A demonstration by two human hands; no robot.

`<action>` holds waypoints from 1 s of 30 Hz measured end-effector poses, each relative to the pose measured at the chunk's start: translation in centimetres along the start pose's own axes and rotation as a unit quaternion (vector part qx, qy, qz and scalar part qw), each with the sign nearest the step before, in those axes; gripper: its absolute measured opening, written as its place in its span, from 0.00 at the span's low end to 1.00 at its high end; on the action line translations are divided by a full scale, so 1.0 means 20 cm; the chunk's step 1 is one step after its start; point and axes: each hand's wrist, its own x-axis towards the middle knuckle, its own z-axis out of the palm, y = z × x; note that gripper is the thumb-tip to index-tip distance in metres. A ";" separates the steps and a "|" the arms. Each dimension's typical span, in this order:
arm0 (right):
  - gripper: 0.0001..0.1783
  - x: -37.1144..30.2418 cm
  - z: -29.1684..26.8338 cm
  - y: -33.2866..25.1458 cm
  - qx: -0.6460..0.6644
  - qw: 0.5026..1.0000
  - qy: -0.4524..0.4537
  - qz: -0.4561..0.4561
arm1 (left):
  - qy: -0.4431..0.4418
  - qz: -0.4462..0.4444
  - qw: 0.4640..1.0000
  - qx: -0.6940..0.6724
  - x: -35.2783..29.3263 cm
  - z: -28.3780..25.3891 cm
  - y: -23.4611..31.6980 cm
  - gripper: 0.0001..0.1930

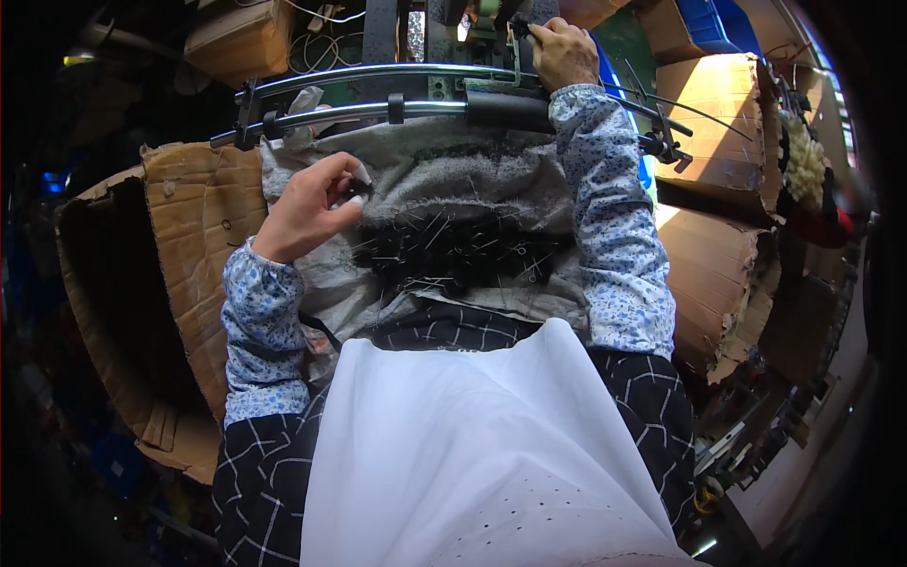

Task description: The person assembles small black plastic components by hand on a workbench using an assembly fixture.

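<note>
My left hand (316, 208) hovers over the left part of a grey cloth (435, 175), its thumb and index finger curled toward each other. White coverings wrap those fingertips. A small dark spot shows between them, but I cannot make out what it is. On the cloth's blackened middle lie several thin metal pieces (439, 231), some with ringed ends like small scissors. Stretched far forward, my right hand (565, 57) has its fingers closed round a black knob (521, 26) on the machine (439, 47).
Two curved metal rails (345, 113) cross in front of the machine, with a black sleeve (510, 109) on the nearer one. An open cardboard box (203, 227) stands at the left. More cardboard boxes (713, 274) and a blue bin (718, 26) are at the right.
</note>
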 end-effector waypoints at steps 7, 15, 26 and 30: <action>0.14 0.05 -0.03 -0.05 -0.063 0.994 -0.074 0.050 | -0.008 0.019 1.000 0.009 0.02 0.03 0.01 0.13; 0.21 -0.03 -0.04 -0.03 -0.070 0.988 -0.019 0.137 | 0.043 0.050 0.998 -0.019 0.03 0.00 -0.04 0.15; 0.13 0.05 -0.02 -0.25 0.003 0.991 -0.037 0.131 | 0.158 0.196 0.948 -0.196 0.05 -0.01 -0.01 0.18; 0.14 0.07 -0.04 -0.32 -0.027 0.988 -0.053 0.140 | 0.148 0.210 0.940 -0.223 0.07 0.02 -0.01 0.18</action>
